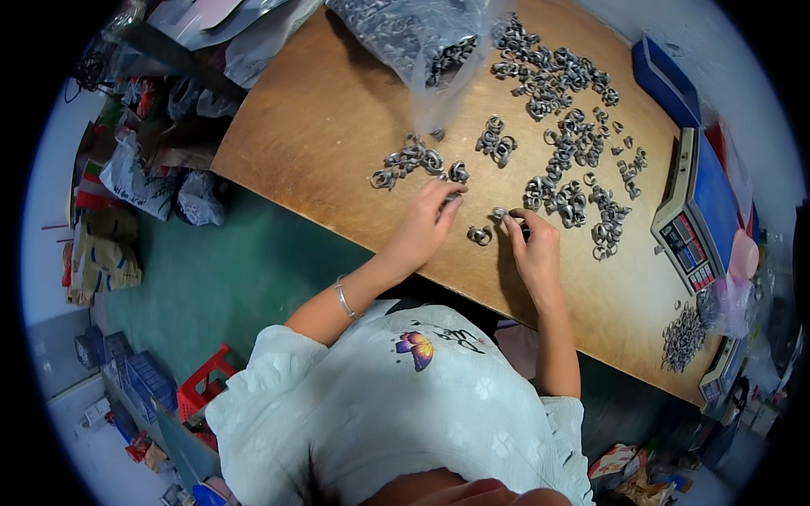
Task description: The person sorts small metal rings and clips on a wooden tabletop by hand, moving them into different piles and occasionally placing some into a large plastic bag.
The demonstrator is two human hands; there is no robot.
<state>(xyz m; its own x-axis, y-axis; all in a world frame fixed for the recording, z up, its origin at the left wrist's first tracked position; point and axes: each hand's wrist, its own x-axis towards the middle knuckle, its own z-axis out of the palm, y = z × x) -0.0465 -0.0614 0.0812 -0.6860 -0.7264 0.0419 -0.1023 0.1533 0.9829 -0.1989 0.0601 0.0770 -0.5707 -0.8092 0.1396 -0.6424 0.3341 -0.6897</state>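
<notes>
L→R: ring cluster (411, 155) upper ctr, just up-left of L hand (423, 226). Clear bag (405, 29) of rings cut off by top edge. L hand narrow, thumb nr index; tips blurry, can't tell if gripping. Ring pair (480, 237) btwn hands, nearer R. R hand (534, 249): narrow pinch on single ring (499, 213), some fingers hidden. Ring piles (567, 198) up-right of it.

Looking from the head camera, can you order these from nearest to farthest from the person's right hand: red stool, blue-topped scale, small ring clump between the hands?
From the right hand:
1. Small ring clump: just left.
2. Blue-topped scale: off right.
3. Red stool: far lower left.
</notes>
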